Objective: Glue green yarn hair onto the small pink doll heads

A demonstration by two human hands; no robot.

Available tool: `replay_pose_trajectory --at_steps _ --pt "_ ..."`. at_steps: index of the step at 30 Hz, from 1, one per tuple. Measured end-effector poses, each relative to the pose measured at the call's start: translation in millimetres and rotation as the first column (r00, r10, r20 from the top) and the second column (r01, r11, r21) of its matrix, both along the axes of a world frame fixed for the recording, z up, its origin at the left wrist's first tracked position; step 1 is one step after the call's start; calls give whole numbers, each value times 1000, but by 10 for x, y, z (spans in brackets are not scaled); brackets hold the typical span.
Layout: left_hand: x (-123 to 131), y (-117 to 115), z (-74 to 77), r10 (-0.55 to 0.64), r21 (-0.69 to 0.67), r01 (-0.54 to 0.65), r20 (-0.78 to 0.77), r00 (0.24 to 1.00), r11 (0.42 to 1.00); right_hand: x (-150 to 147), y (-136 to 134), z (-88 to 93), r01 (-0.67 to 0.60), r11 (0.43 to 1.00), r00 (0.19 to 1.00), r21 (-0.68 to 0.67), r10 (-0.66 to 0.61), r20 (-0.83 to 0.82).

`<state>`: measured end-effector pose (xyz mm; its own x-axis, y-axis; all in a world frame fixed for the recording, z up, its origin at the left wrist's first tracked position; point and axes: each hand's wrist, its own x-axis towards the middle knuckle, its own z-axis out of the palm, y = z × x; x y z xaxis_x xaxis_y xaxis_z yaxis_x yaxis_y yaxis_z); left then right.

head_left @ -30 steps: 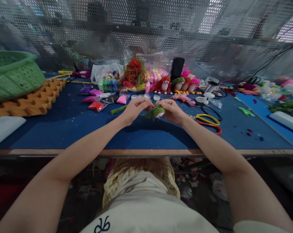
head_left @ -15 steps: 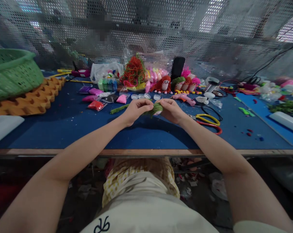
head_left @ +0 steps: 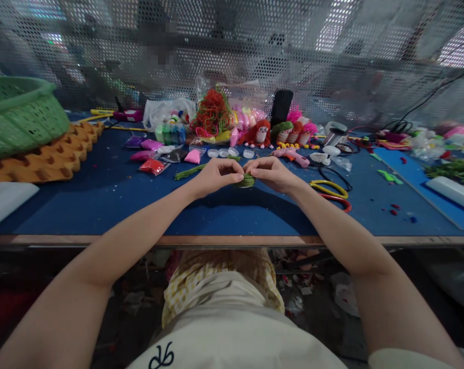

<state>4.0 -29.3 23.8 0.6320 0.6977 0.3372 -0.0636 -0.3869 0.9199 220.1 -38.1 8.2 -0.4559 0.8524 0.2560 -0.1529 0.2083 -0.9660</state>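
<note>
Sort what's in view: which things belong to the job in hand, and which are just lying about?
Likely part of the job:
green yarn piece, held in left hand and right hand
loose green strands

Apparently just lying about:
green basket
orange egg tray
black phone-like object

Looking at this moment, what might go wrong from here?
The small green yarn piece sits only in the fingertips of the left hand and right hand, so it might slip.

Loose green strands lie close beside the left hand and could get snagged or dragged.

The yellow and red looped handles lie near the right forearm, which might knock them.
</note>
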Motion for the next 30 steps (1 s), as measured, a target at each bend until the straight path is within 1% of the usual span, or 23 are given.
replay_pose_trajectory --at_steps 4,9,12,15,18,20,22,24,27,30 --pt "4 26 -7 12 -49 -13 -8 1000 999 18 6 4 -12 999 1000 46 11 18" --pt "43 77 -48 105 -181 -87 94 990 980 -7 -8 6 35 987 999 156 -30 -35" --pt "77 72 -58 158 -316 -108 138 978 943 -28 -16 7 96 978 995 184 -92 -31" --pt "106 57 -61 184 -435 -94 169 968 895 -50 -20 -1 160 970 987 182 -159 -19" --pt "119 67 -70 217 -497 -109 165 962 861 -73 -24 -13 218 957 975 193 -221 -5" --pt "117 87 -78 224 -512 -109 168 960 852 -87 -25 -19 246 949 968 197 -251 1" --pt "107 109 -84 211 -512 -92 179 961 854 -101 -21 -20 273 946 961 173 -276 -6" --pt "93 128 -90 200 -509 -82 181 963 857 -113 -9 -20 299 948 954 107 -298 -29" --pt "77 150 -107 187 -496 -93 143 972 863 -122 23 -24 305 951 950 -59 -308 -58" --pt "75 174 -129 164 -498 -85 117 980 863 -121 53 -37 302 933 944 -195 -321 -74"
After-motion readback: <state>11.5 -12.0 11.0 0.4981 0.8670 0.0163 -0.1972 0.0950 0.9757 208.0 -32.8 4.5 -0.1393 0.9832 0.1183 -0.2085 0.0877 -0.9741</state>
